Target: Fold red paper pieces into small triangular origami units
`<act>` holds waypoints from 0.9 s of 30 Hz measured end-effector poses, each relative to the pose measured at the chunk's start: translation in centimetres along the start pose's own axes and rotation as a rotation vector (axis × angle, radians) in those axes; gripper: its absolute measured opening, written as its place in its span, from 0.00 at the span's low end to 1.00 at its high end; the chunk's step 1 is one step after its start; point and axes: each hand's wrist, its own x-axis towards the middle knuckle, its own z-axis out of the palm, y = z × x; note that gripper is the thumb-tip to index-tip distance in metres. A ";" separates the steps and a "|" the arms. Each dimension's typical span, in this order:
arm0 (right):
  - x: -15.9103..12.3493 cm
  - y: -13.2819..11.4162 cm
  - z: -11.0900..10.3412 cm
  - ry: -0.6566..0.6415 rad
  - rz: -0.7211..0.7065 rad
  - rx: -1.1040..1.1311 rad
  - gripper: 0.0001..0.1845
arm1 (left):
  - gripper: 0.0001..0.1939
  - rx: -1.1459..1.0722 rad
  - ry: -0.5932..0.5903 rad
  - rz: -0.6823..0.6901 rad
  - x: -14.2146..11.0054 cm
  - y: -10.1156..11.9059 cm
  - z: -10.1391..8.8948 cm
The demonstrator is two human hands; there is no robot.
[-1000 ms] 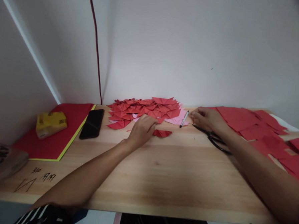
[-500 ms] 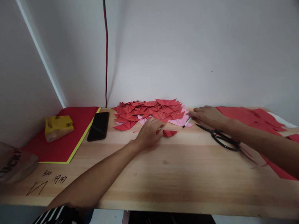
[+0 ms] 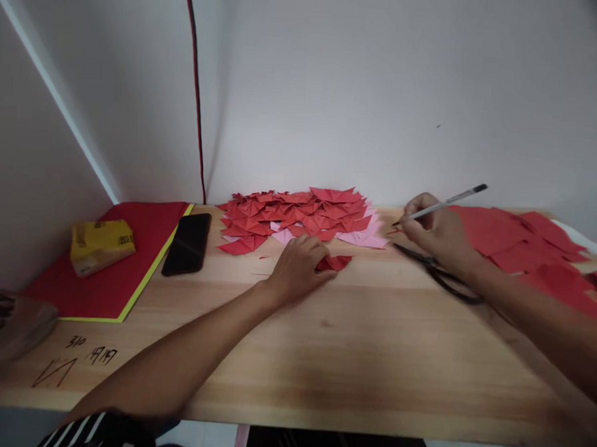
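Note:
My left hand (image 3: 300, 267) rests on the wooden table (image 3: 352, 346), fingers curled over a small folded red paper piece (image 3: 337, 261). My right hand (image 3: 435, 232) is closed on a pen (image 3: 447, 202), lifted off the table with its black-capped end pointing up and right. Behind both hands lies a pile of folded red paper triangles (image 3: 299, 213) with a few pink ones (image 3: 362, 237). Black scissors (image 3: 438, 274) lie on the table under my right wrist.
Flat red paper sheets (image 3: 522, 245) spread over the table's right end. On the left lie a black phone (image 3: 187, 243), a red folder with a yellow edge (image 3: 116, 274) and a yellow packet (image 3: 102, 245). A red cable (image 3: 193, 84) runs down the wall corner.
My right hand has picked the pen up from the table and raised it. My left hand has slid right onto the small folded red piece.

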 end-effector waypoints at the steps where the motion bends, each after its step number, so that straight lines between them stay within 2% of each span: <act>1: -0.3 -0.9 1.3 -0.008 0.020 0.043 0.06 | 0.12 0.006 0.001 -0.005 0.0 0.0 0.1; 4: -1.2 -3.2 5.0 -0.168 0.128 0.456 0.07 | 0.12 0.025 0.019 -0.009 0.0 0.1 0.2; 7: -2.1 -4.0 7.2 -0.251 0.096 0.644 0.11 | 0.10 0.019 0.048 0.005 0.0 0.0 0.3; 12: -2.9 -3.5 6.8 -0.172 0.057 0.490 0.10 | 0.11 -0.027 0.046 -0.004 0.2 0.0 0.5; 17: -3.4 -3.5 6.1 -0.290 -0.048 0.351 0.06 | 0.11 -0.083 0.048 -0.032 0.5 0.0 0.8; 22: -3.4 -3.3 6.4 -0.280 -0.058 0.278 0.06 | 0.10 -0.144 0.059 -0.047 0.6 -0.1 0.9; 27: -3.4 -3.1 6.3 -0.314 -0.148 0.204 0.04 | 0.10 -0.146 0.027 -0.064 0.7 -0.1 0.7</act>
